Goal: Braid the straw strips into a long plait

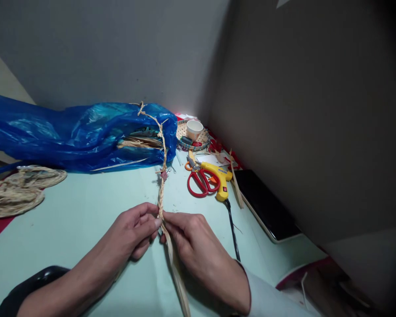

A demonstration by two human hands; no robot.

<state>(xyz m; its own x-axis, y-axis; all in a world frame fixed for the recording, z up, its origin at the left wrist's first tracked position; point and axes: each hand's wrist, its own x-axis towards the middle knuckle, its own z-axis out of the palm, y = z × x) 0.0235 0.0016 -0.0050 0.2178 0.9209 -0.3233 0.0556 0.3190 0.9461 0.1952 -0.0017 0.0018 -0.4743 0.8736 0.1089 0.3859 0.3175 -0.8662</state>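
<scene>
A braid of pale dried plant fibre point(161, 193) runs up the middle of the table, its far end lying over a blue plastic bag. My left hand point(138, 231) pinches the braid's lower end from the left, thumb and forefinger on it. From the right, my right hand point(191, 242) closes its fingers on the same spot, where the strands part; its fingertips are partly hidden. Loose flat fibre strands point(176, 273) hang down from there toward the table's front edge. A small pinkish clip or knot point(164, 175) sits on the braid farther up.
The blue plastic bag point(69, 132), with dry fibres inside, lies along the wall. Red-handled scissors point(203, 182) and a yellow glue gun point(222, 178) with a black cord lie right of the braid. Behind are a woven tray and cup point(194, 130). A black tablet point(267, 204) and woven soles point(16, 200) flank them.
</scene>
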